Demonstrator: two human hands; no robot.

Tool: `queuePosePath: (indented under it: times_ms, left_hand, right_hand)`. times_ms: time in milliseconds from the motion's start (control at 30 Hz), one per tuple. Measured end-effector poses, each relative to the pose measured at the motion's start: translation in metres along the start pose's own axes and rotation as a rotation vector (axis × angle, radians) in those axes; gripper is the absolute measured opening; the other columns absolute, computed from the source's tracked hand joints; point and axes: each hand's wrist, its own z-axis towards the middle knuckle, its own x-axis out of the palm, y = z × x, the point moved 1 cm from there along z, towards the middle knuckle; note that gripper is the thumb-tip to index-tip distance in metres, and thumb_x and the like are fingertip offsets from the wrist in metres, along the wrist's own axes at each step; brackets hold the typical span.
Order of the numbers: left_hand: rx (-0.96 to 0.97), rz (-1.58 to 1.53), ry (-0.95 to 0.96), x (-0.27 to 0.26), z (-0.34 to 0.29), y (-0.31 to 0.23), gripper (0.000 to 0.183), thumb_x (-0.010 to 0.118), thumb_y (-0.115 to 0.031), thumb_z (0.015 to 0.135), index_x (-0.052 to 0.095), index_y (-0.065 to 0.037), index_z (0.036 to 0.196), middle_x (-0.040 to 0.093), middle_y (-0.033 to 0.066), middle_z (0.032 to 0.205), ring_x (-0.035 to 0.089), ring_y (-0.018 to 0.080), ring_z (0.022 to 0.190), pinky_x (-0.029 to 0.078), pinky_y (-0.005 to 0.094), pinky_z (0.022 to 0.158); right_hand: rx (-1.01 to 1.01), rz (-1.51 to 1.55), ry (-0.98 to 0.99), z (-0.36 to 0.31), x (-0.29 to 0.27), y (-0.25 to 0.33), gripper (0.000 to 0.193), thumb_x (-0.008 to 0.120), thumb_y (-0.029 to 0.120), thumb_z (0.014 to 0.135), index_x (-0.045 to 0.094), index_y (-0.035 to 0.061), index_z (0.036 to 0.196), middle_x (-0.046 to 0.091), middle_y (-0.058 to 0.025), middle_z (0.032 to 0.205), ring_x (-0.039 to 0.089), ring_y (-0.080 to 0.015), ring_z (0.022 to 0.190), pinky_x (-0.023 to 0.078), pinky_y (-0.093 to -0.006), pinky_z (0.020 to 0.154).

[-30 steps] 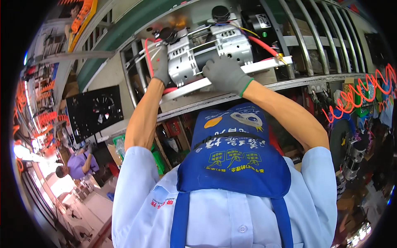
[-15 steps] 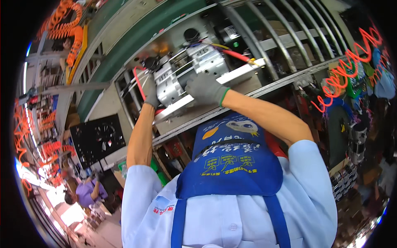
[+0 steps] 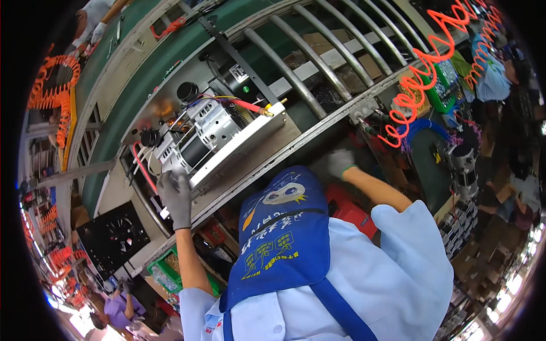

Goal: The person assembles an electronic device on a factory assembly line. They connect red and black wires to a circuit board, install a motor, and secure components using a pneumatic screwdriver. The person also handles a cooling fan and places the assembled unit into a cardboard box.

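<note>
A silver twin-head compressor motor (image 3: 199, 136) with black round caps sits tilted on a white-edged metal tray (image 3: 239, 145) on the roller conveyor. My left hand (image 3: 176, 196), in a grey glove, rests at the tray's near left corner beside the motor, its fingers stretched out. A red hose (image 3: 144, 169) runs just left of these fingers. My right hand (image 3: 340, 163), also gloved, is off the motor and reaches to the right below the conveyor's near rail. Motion smears its fingers, and nothing in it can be made out.
Bare metal rollers (image 3: 307, 62) extend to the right. A coiled orange air hose (image 3: 406, 99) hangs at the right, near a green parts bin (image 3: 441, 88). A black panel (image 3: 114, 238) lies at the left. Below the rail is a red case (image 3: 350, 210). Another person (image 3: 116, 310) is at lower left.
My right hand has left the motor and swung right, below the rail. My left hand has slid from the motor's left side to the tray's near corner. The view has turned rightward.
</note>
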Motion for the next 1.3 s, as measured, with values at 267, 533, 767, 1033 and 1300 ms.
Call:
queuePosePath:
  times_ms: [267,533,767,1033,1300]
  left_hand:
    - [0.174,0.107,0.104,0.008,-0.016,-0.056,0.069,0.076,-0.043,0.084,0.055,0.002,0.132,0.052,0.0265,0.124,0.050,0.0431,0.116,0.042,0.0519,0.099]
    - [0.222,0.187,-0.018,0.027,-0.023,-0.038,0.071,0.076,-0.061,0.073,0.065,-0.006,0.117,0.054,0.0158,0.113,0.050,0.0342,0.108,0.040,0.0486,0.095]
    - [0.276,0.247,-0.147,0.040,-0.015,-0.032,0.077,0.071,-0.072,0.070,0.065,-0.009,0.113,0.058,0.0146,0.111,0.056,0.0339,0.102,0.046,0.0488,0.085]
    - [0.229,0.211,-0.127,0.031,-0.022,-0.031,0.071,0.069,-0.071,0.071,0.063,-0.011,0.109,0.057,0.0135,0.110,0.057,0.0337,0.101,0.047,0.0484,0.086]
    - [0.033,0.058,-0.360,-0.004,-0.073,0.008,0.060,0.072,-0.043,0.083,0.058,-0.005,0.127,0.048,0.0221,0.131,0.049,0.0400,0.120,0.042,0.0489,0.102]
  right_hand:
    - [-0.011,-0.272,-0.473,-0.001,0.002,-0.162,0.054,0.056,0.020,0.089,0.051,-0.0040,0.136,0.055,-0.0262,0.134,0.049,-0.0438,0.129,0.029,-0.0572,0.114]
    - [0.250,-0.320,-0.502,0.066,0.008,-0.258,0.046,0.055,0.024,0.093,0.058,-0.0024,0.130,0.058,-0.0249,0.132,0.051,-0.0403,0.127,0.028,-0.0558,0.114]
    - [0.318,-0.275,-0.464,0.048,0.015,-0.295,0.044,0.055,0.024,0.093,0.059,-0.0025,0.128,0.059,-0.0237,0.129,0.053,-0.0385,0.123,0.030,-0.0537,0.111]
    - [0.271,-0.162,-0.451,0.031,0.010,-0.279,0.042,0.056,0.024,0.093,0.061,-0.0026,0.126,0.060,-0.0223,0.124,0.054,-0.0364,0.118,0.033,-0.0512,0.107]
    - [0.077,0.141,-0.278,0.001,0.027,-0.163,0.041,0.056,0.024,0.093,0.062,-0.0027,0.123,0.062,-0.0210,0.120,0.056,-0.0343,0.114,0.035,-0.0488,0.104]
